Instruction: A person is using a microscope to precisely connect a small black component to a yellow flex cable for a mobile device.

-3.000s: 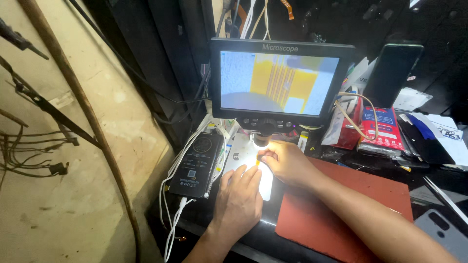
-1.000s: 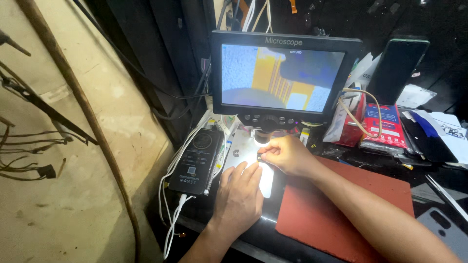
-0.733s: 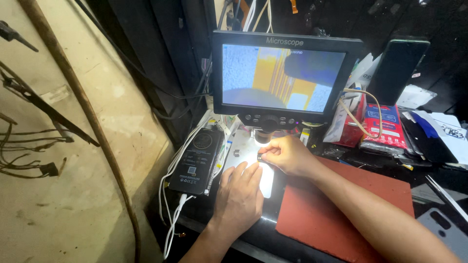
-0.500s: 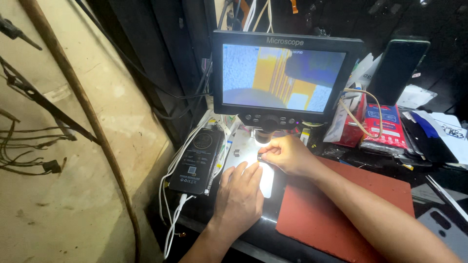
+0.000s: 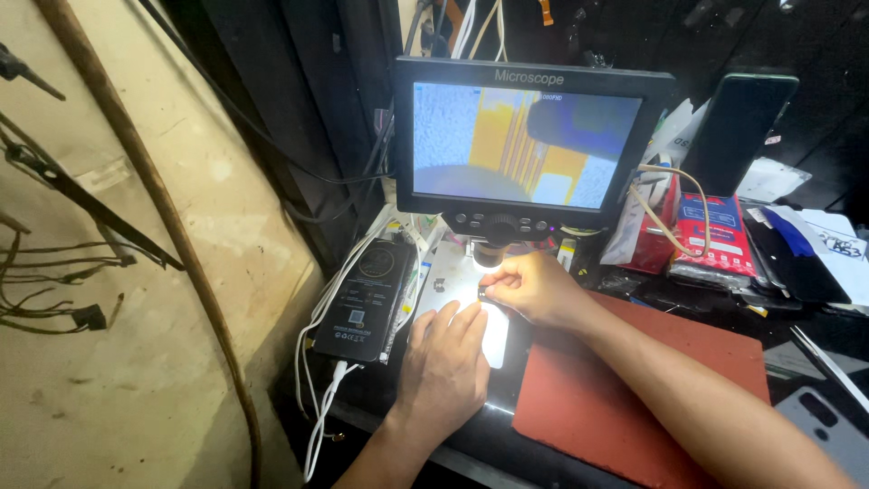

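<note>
My left hand (image 5: 444, 367) lies flat, palm down, fingers together and stretched, pressing on the bright white stage plate (image 5: 496, 337) of the microscope; it grips nothing. Just beyond it my right hand (image 5: 534, 288) is curled, thumb and forefinger pinched on a small dark tool (image 5: 484, 292) whose tip sits in the lit patch under the lens (image 5: 489, 256). What lies under that tip is washed out by the glare, so I cannot tell what it is. Under my right forearm lies a red mat (image 5: 652, 398) on the dark surface (image 5: 380, 398). Left of my left hand sits a black power bank (image 5: 367, 299) with white cables (image 5: 317, 407) trailing from it. Beyond both hands stands the microscope monitor (image 5: 529, 145), showing yellow stripes against blue and grey. Right of it, well apart from my hands, lie red packets (image 5: 715, 240) and a dark phone (image 5: 738, 122) propped upright.
</note>
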